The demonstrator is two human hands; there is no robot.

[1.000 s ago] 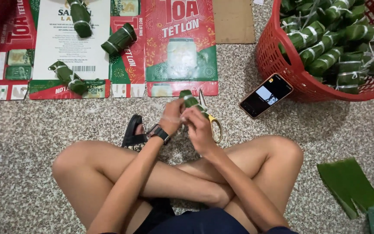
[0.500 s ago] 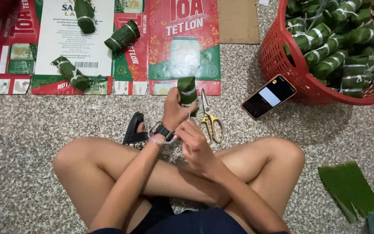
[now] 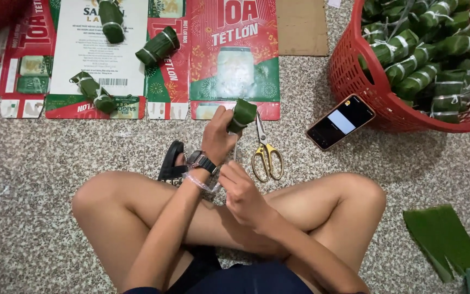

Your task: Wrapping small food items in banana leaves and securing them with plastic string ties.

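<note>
The leaf-wrapped roll (image 3: 242, 115) sits raised in my left hand (image 3: 217, 136), gripped round its middle above the floor; it looks firm yet slick. My right hand (image 3: 239, 190) pinches thin string (image 3: 235, 149). Scissors (image 3: 266, 152) lie just beside.

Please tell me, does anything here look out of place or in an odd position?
A phone lies on the floor, screen lit, close against the red basket. Open scissors lie beside the left hand. Nothing looks spilled or damaged.

Green leaf-wrapped roll (image 3: 242, 115), tilted, above the floor.
</note>
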